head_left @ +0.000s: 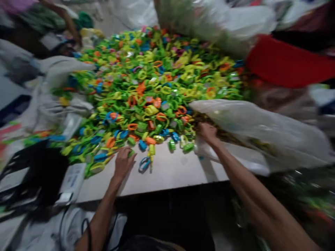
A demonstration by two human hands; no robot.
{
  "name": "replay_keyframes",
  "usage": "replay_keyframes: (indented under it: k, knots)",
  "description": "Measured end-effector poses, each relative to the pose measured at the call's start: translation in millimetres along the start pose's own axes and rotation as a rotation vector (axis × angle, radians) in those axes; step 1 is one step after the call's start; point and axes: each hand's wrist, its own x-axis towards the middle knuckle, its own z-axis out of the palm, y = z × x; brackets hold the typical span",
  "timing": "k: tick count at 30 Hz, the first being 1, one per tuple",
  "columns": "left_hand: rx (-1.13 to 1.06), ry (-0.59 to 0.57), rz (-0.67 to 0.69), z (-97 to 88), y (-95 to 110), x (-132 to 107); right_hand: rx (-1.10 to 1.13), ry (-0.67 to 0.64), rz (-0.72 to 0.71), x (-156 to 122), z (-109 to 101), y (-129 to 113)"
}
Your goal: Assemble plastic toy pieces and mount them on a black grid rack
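Observation:
A large heap of small plastic wristwatches [154,87], mostly green and yellow with some orange and blue, spreads over a white table. My left hand [123,162] rests at the heap's front edge, its fingers curled on a green watch [131,153]. To its right, a blue watch [144,164] and a yellow watch [151,150] lie on the tabletop. My right hand [207,132] is closed at the mouth of a clear plastic bag [235,116] with dark yellowish pieces inside. Blur and the bag hide what its fingers grip.
The white table [178,170] ends at a front edge close to my body. A white power strip [72,181] with cables and a black object [52,174] lie at left. A red sheet [288,62] is at right; another person's arm [69,22] shows at far left.

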Motion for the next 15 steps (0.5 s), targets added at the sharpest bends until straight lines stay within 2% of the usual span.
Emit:
replay_keyframes:
  k: [1, 2, 3, 4, 5, 7, 8, 10, 11, 13, 15]
  knots:
    - [-0.071, 0.041, -0.050, -2.6, 3.7, 3.5, 0.004, 0.019, 0.002, 7.9, 6.6, 0.9]
    - [-0.159, 0.048, -0.090, -5.3, 9.2, 6.0, 0.044, 0.137, 0.000, 12.9, 13.1, 0.9]
    - [-0.256, 0.027, -0.117, -7.7, 16.5, 6.8, 0.148, 0.222, -0.024, 13.8, 19.4, -0.7]
    - [-0.354, 0.000, -0.140, -9.5, 25.3, 5.7, 0.308, 0.252, -0.076, 9.8, 25.3, -4.4]
    - [-0.441, -0.038, -0.158, -10.4, 35.1, 3.1, 0.496, 0.218, -0.149, 1.0, 30.9, -10.2]
    - [-0.565, -0.107, -0.187, -9.1, 55.4, -4.9, 0.839, -0.017, -0.307, -27.9, 41.4, -28.4]
    - [-0.601, -0.141, -0.192, -7.2, 64.7, -9.0, 0.940, -0.142, -0.356, -45.0, 46.3, -39.7]
    - [-0.636, -0.194, -0.157, -1.9, 79.6, -15.5, 1.062, -0.302, -0.397, -76.2, 55.0, -62.1]
    - [-0.644, -0.212, -0.122, 1.1, 84.9, -17.4, 1.109, -0.336, -0.397, -88.1, 58.7, -71.2]
    - [-0.660, -0.239, -0.065, 6.7, 91.1, -18.8, 1.161, -0.324, -0.402, -102.8, 64.5, -82.1]
    - [-0.708, -0.265, -0.087, 11.4, 93.1, -18.9, 1.154, -0.289, -0.433, -107.9, 69.0, -83.2]
